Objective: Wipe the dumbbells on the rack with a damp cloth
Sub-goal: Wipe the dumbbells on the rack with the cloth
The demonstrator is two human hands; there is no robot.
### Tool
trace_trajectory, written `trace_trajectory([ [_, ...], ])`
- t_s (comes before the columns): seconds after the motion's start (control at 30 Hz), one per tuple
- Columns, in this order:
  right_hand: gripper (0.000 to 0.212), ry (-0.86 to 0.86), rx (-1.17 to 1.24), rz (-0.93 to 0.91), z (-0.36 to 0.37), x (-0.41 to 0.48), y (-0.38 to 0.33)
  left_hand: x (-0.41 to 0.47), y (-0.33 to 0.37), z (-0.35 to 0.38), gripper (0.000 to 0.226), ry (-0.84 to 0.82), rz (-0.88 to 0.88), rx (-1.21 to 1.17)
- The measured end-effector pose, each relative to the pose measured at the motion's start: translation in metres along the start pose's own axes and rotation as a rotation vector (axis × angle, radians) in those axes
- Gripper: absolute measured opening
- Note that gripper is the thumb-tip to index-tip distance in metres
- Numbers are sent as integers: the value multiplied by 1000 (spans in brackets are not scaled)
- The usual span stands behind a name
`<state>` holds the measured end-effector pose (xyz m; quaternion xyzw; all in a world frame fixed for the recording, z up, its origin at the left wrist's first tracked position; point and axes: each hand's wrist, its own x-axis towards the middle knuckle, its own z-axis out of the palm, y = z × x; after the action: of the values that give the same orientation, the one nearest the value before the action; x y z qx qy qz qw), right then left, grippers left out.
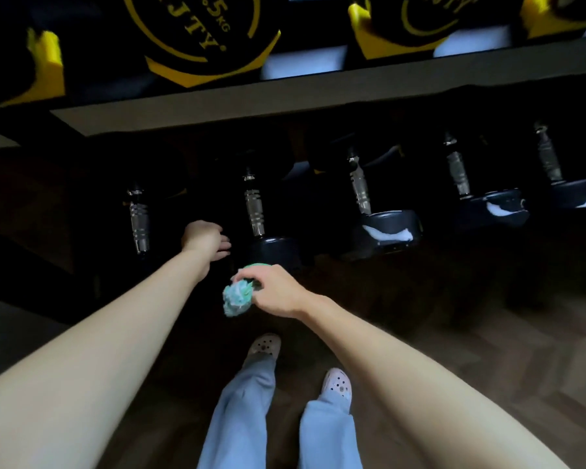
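Observation:
My right hand [275,290] grips a bunched green-and-white cloth [238,297], pressed against the near end of a black dumbbell [275,249] on the lower shelf. That dumbbell's chrome handle [254,206] runs away from me. My left hand [206,239] reaches in between this dumbbell and the one to its left [138,220], fingers apart, holding nothing; whether it touches a dumbbell is lost in shadow. Several more dumbbells sit to the right, such as one [391,225] with a pale smear on its end.
The upper shelf's grey rail [318,96] crosses above, carrying black-and-yellow dumbbells, one marked 5 KG [197,32]. My legs in light blue trousers and pale clogs [263,346] stand on a dark wooden floor [487,350] below the rack.

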<state>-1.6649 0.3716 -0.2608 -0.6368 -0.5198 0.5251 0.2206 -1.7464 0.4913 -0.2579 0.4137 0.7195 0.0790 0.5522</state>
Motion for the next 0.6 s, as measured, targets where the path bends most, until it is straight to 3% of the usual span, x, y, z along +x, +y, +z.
trace_trajectory([
  [0.1, 24, -80, 175, 167, -7, -22, 4, -18, -10, 1, 37, 74, 26, -48],
  [0.17, 17, -31, 426, 279, -25, -37, 11, -28, -10, 8, 38, 103, 56, -81],
  [0.2, 18, 15, 557, 304, -37, -48, 17, -34, -9, 14, 38, 110, 71, -96],
  [0.3, 47, 173, 779, 295, -82, -85, 41, -55, -6, 42, 33, 85, 113, -107],
  [0.4, 41, 462, 945, 262, -129, -119, 68, -78, -3, 79, 31, 19, 138, -76],
  [0.5, 24, 778, 871, 298, -171, -142, 98, -94, -1, 117, 30, -55, 154, -31],
  [0.6, 25, 883, 554, 458, -191, -149, 132, -97, -1, 148, 31, -66, 161, 18],
])
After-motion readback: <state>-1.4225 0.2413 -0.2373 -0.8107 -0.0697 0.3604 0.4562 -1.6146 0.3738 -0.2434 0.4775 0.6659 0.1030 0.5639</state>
